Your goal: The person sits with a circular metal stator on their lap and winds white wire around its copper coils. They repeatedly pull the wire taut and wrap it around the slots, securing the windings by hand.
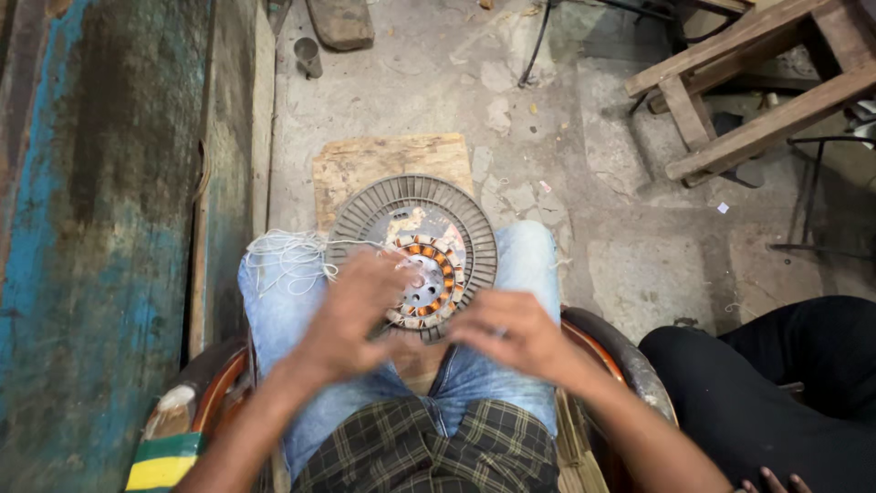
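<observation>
On the lap, a round grey finned motor stator with copper-orange coils point(422, 245) is steadied; left hand point(351, 306) pinches white thread point(287, 258) (blurred), right hand point(511, 330) curled, grip indeterminate. Coils appear wound; thread-lacing seems unfinished.

1 head-worn camera looks steeply down, close above the lap point(511, 265) and floor point(639, 183).

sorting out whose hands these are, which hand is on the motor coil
The left hand: it lies over the copper coil ring by the white thread. The right hand sits just below the disc.
</observation>
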